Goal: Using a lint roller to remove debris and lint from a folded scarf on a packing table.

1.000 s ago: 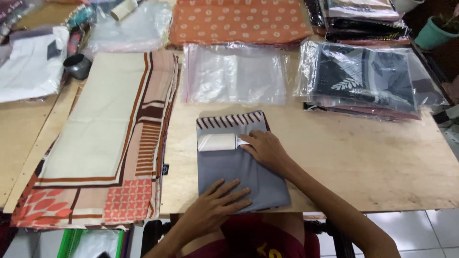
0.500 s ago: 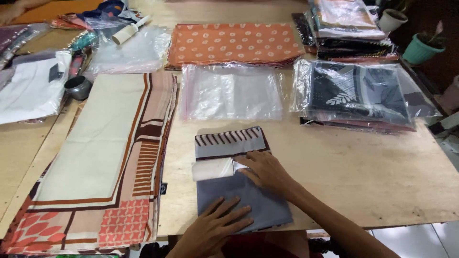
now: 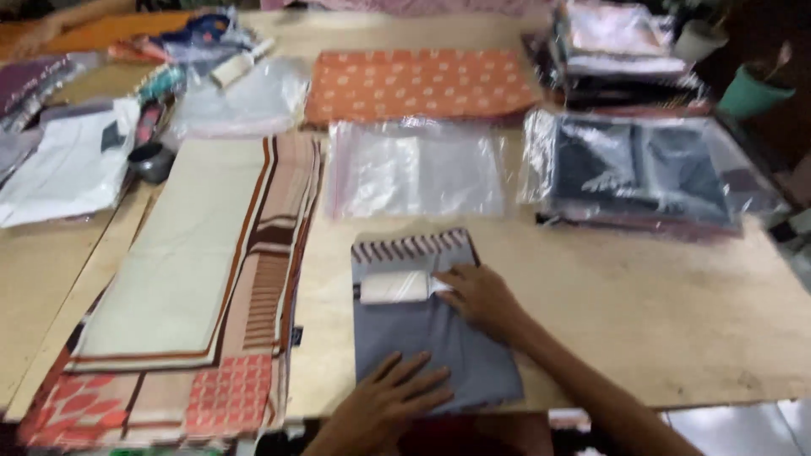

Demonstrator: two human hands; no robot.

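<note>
While hands (image 3: 439,346) press grey cloth (image 3: 427,338), bags (image 3: 418,169) beyond

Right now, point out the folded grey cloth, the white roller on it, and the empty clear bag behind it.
folded grey cloth (image 3: 422,342), head view, bare middle of the fold.
white roller (image 3: 394,287), head view, middle of its barrel.
empty clear bag (image 3: 418,169), head view, centre of the plastic.

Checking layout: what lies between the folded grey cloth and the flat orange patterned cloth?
In the head view, an empty clear plastic bag lies between the folded grey cloth and the orange patterned cloth.
</note>
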